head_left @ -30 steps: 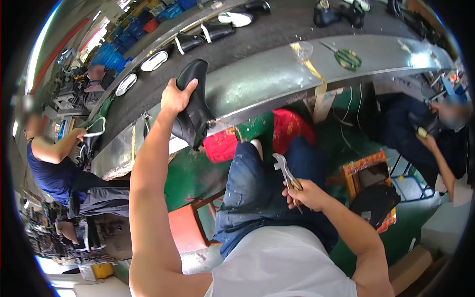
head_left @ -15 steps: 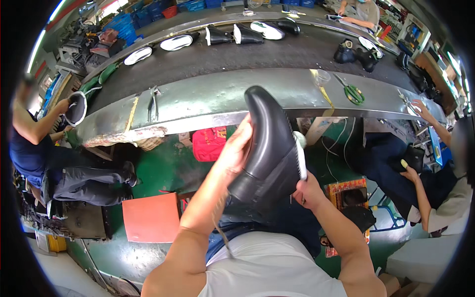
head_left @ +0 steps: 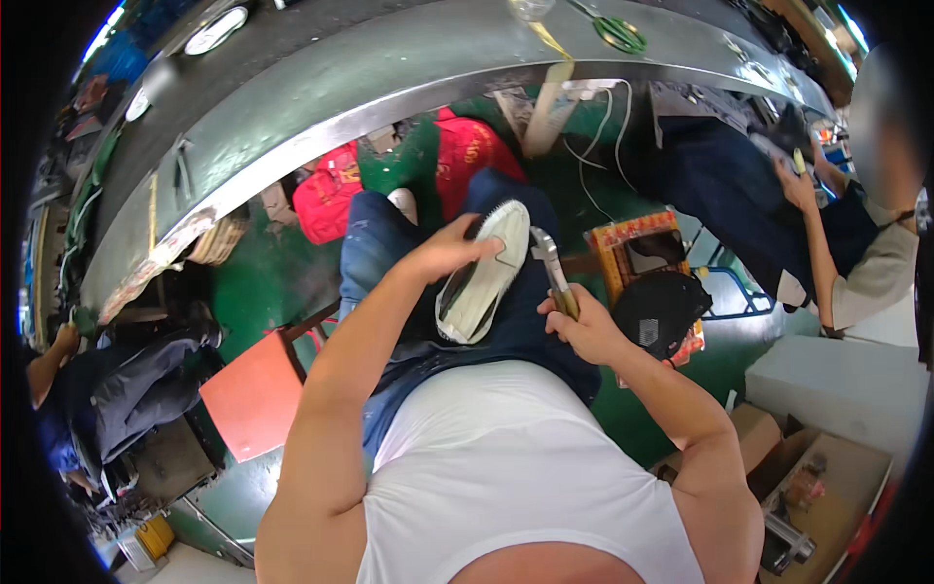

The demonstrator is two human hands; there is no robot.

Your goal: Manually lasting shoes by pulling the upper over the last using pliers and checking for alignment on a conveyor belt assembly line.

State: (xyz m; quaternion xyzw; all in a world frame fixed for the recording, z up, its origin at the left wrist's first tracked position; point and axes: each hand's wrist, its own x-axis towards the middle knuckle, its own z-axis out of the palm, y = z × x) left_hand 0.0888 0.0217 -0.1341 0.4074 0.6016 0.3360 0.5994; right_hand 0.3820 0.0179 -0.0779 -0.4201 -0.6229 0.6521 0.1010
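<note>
Over my lap a black boot (head_left: 449, 288) lies turned over, its pale sole (head_left: 474, 292) facing up and ringed by a jagged, stitched-looking edge. My left hand (head_left: 457, 250) grips it near the far end, thumb pressed on the sole and fingers wrapped round the side. Just to the right, my right hand (head_left: 582, 326) is closed round the yellowish handle of a hammer (head_left: 551, 261). Its metal head points up beside the sole's edge, a small gap apart. Most of the boot's upper is hidden under the sole.
A metal-edged bench (head_left: 321, 107) curves across the far side, with green-handled scissors (head_left: 620, 35) on it. Red bags (head_left: 331, 195) lie beneath. An orange-red board (head_left: 255, 397) stands left, a black cap (head_left: 662, 310) right. Co-workers sit on both sides.
The boot has come down from near the bench edge to my lap and turned sole-up. My right hand has left its side and now shows the hammer. The view has tilted downward.
</note>
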